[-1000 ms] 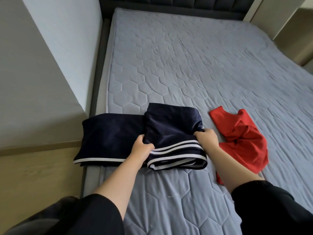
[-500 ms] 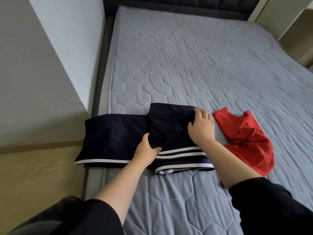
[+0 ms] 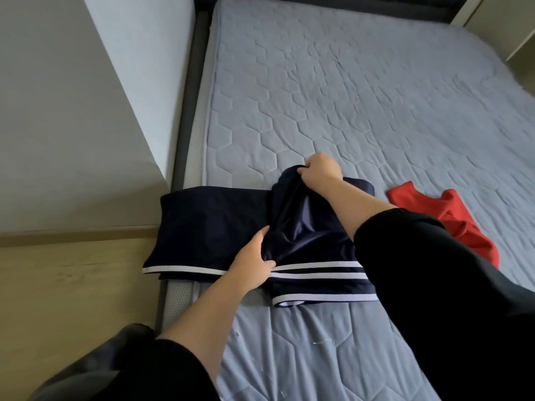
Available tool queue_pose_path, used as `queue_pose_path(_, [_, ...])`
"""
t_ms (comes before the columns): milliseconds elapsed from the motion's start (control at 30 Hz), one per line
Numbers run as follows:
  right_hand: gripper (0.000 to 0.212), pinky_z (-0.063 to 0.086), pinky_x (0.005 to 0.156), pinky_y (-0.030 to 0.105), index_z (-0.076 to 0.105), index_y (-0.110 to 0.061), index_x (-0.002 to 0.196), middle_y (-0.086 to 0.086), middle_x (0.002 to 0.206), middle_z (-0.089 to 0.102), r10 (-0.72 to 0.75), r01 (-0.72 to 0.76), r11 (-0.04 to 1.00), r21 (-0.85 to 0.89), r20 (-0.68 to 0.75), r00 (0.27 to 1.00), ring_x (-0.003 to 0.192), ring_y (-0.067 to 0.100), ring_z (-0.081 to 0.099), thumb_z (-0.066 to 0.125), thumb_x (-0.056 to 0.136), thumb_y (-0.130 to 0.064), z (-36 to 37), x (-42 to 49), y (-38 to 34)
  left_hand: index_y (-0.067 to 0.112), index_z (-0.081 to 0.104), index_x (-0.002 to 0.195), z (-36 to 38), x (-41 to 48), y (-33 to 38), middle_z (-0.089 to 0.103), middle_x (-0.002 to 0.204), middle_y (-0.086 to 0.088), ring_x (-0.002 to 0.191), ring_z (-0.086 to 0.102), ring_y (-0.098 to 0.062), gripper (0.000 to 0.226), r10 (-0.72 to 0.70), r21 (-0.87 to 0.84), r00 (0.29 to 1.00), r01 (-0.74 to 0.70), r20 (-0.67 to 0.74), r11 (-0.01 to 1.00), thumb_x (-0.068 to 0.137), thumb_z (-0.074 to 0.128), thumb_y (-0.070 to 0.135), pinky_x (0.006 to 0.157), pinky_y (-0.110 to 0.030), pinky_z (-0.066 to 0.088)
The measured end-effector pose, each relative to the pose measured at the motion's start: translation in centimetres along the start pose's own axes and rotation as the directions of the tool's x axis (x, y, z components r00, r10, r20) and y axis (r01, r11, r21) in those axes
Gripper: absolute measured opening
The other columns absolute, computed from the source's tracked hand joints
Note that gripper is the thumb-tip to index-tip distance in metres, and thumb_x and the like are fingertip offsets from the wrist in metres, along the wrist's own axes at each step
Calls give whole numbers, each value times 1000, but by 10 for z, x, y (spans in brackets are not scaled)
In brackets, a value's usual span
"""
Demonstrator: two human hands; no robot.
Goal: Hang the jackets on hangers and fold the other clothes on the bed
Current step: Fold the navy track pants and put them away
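A navy garment with white stripes lies partly folded across the near left part of the bed, its left end hanging over the mattress edge. My left hand pinches the near edge of the folded layer by the stripes. My right hand grips the far edge of that same layer and lifts it slightly off the bed. A crumpled red garment lies to the right, partly hidden behind my right sleeve.
A grey wall and a wooden floor run along the left side of the bed. A dark bed frame borders the mattress. Pale cabinet fronts stand at the far right.
My right hand moved from the fold's right side to its far edge and closed on the cloth, raising it. My left hand stayed at the near edge. The camera moved closer.
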State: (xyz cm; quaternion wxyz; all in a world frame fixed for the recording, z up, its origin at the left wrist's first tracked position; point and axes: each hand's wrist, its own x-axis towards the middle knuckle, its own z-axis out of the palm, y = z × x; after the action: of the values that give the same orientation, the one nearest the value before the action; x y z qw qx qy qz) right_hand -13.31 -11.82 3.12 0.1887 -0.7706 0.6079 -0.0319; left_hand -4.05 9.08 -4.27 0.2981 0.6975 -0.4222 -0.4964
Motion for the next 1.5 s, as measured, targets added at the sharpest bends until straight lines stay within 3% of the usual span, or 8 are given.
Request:
queue_pose_path(267, [46, 26, 109, 37, 45, -14, 136, 5, 137, 50, -218, 215, 976, -42, -104, 970, 129, 24, 40, 45, 97, -39, 24, -28, -4, 29, 40, 135, 2, -4, 6, 61, 109, 10, 96, 60, -5, 65, -67, -191, 993, 47, -99, 981, 79, 70, 21, 69, -10, 44])
queue_pose_path(400, [60, 33, 104, 39, 46, -13, 134, 4, 127, 56, -202, 202, 977, -73, 9, 979, 122, 26, 47, 53, 90, -53, 24, -34, -10, 23, 40, 138, 1, -7, 9, 62, 109, 6, 91, 63, -8, 69, -29, -112, 998, 23, -50, 993, 77, 70, 10, 64, -8, 46])
queue_pose_path(500, [35, 40, 74, 33, 58, -12, 82, 2, 81, 58, -159, 175, 978, -116, 142, 977, 89, 28, 57, 59, 88, -47, 20, -25, -21, 22, 40, 140, 2, -10, 10, 59, 113, 8, 94, 58, -8, 70, 7, -32, 999, -8, -48, 999, 78, 69, 7, 72, -10, 43])
queue_pose_path(633, [32, 42, 80, 34, 50, -10, 69, 2, 67, 51, -148, 131, 984, -121, -136, 980, 69, 25, 49, 53, 93, -31, 11, -17, -32, 23, 42, 137, -1, -10, 10, 58, 112, 10, 105, 57, -10, 64, 1, -58, 999, -3, -48, 998, 81, 68, 7, 87, -19, 43])
queue_pose_path(967, [38, 25, 111, 47, 54, -7, 128, 11, 133, 52, -448, 443, 889, -118, -431, 783, 127, 29, 43, 47, 92, -18, 33, -89, 4, 17, 54, 123, -1, -5, 9, 66, 92, 0, 83, 60, -13, 34, -112, -230, 978, 70, -176, 971, 90, 60, 17, 72, -21, 45])
queue_pose_path(1100, [55, 21, 110, 47, 44, -9, 137, 15, 143, 42, -15, 6, 1000, -22, -404, 914, 133, 33, 35, 58, 87, -28, 33, -107, 64, 17, 47, 133, 4, -11, 14, 58, 104, 0, 94, 58, -21, 46, 82, 232, 833, 56, -548, 971, 88, 55, 6, 78, -33, 48])
queue_pose_path(1267, [70, 38, 90, 34, 42, -2, 133, 16, 130, 54, 504, -484, 702, 523, 116, 856, 118, 34, 53, 62, 84, -47, 18, -112, 89, 10, 66, 103, 19, -5, 26, 63, 102, -5, 93, 59, -29, 39, 739, 730, 604, -355, -298, 585, 77, 38, 9, 73, -38, 49])
queue_pose_path(1500, [58, 55, 76, 36, 64, -10, 112, 12, 97, 74, 328, -650, 336, 682, 562, 759, 90, 27, 69, 75, 73, -52, 1, -111, 125, 25, -2, 153, 34, -1, 23, -6, 161, -1, 148, -7, -17, 56, 108, 777, 994, -60, -10, 626, 103, 20, 41, 119, -46, 2])
